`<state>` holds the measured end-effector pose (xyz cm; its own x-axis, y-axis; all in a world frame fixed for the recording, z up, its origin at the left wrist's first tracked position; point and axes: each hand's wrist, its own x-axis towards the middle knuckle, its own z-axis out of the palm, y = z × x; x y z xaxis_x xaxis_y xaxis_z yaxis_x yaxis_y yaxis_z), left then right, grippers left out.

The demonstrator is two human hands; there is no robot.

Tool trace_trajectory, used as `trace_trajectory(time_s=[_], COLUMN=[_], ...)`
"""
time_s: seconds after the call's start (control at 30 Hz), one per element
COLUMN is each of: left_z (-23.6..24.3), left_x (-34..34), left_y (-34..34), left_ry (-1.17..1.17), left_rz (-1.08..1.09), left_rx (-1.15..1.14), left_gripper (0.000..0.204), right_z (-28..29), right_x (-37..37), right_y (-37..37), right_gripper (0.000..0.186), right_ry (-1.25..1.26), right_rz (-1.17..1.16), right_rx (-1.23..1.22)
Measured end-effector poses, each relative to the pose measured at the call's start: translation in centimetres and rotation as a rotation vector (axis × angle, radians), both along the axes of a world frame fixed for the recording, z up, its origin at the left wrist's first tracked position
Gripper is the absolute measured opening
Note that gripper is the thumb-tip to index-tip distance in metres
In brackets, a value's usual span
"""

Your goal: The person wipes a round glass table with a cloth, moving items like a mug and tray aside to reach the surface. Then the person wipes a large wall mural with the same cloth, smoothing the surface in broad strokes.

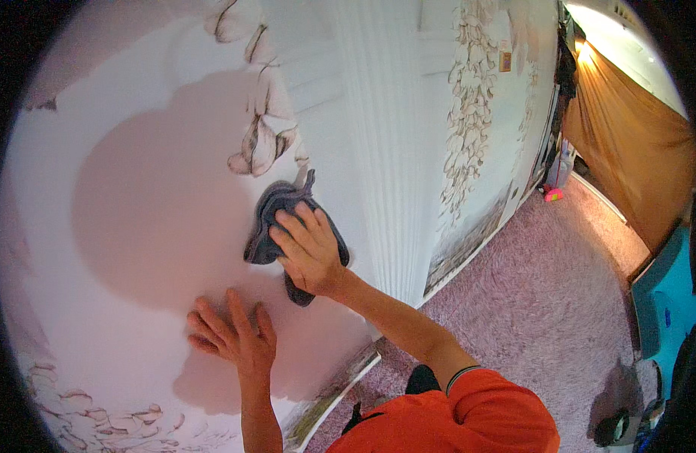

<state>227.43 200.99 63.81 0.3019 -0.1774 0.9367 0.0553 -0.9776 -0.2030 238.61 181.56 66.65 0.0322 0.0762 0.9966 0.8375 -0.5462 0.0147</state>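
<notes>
Under my right hand (pixel 310 253) a dark grey cloth (pixel 271 219) is bunched against the white wall (pixel 136 332). The fingers press over its folds, and parts of it stick out above and below the hand. Lower and to the left, my left hand (pixel 238 332) rests near or on the wall surface with its fingers spread and nothing in them. Brown-outlined petal drawings (pixel 261 143) decorate the wall just above the cloth. My shadow falls across the wall around both hands.
To the right, a fluted white column pattern (pixel 382 151) runs down the wall near a corner. A pinkish shaggy carpet (pixel 529 302) covers the floor. An orange-brown curtain (pixel 619 143) hangs at the far right, with a blue piece of furniture (pixel 665 294) below it.
</notes>
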Motion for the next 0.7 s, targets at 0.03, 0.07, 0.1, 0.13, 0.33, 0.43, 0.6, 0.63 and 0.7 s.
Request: trace_trajectory(time_s=[0.03, 0.07, 0.1, 0.13, 0.33, 0.43, 0.6, 0.63, 0.7], left_z=[0.1, 0.2, 0.5, 0.6, 1.8, 2.3, 3.6, 3.6, 4.2], left_x=[0.2, 0.4, 0.8, 0.7, 3.4, 5.5, 8.5, 9.2, 10.0], left_y=[-0.3, -0.6, -1.0, -1.5, -5.7, -8.4, -13.2, -14.0, -15.7], left_ry=[-0.003, -0.005, -0.008, 0.019, 0.051, 0.048, 0.054, 0.046, 0.037], left_rz=[0.01, 0.022, 0.035, 0.028, -0.021, -0.038, -0.022, -0.005, -0.001], left_rx=[0.007, 0.014, 0.02, 0.006, -0.038, -0.022, 0.037, 0.05, 0.043], left_gripper=[0.052, 0.053, 0.053, 0.053, 0.053, 0.052, 0.051, 0.051, 0.051], right_z=[0.1, 0.3, 0.5, 0.4, 1.9, 3.3, 5.2, 5.5, 6.3], right_x=[0.2, 0.4, 0.5, 0.6, 3.6, 6.0, 9.9, 10.8, 12.7], right_y=[-0.1, -0.5, -0.9, -1.2, -4.9, -8.0, -12.5, -13.2, -14.4], right_gripper=[0.048, 0.048, 0.048, 0.048, 0.051, 0.053, 0.056, 0.056, 0.059], right_ry=[-0.024, -0.017, -0.009, 0.008, -0.02, -0.024, 0.006, 0.005, 0.004], right_rz=[-0.016, -0.008, 0.001, 0.023, 0.041, 0.038, 0.01, 0.007, 0.014], right_rx=[0.002, 0.019, 0.037, 0.05, 0.082, 0.083, 0.053, 0.038, 0.006])
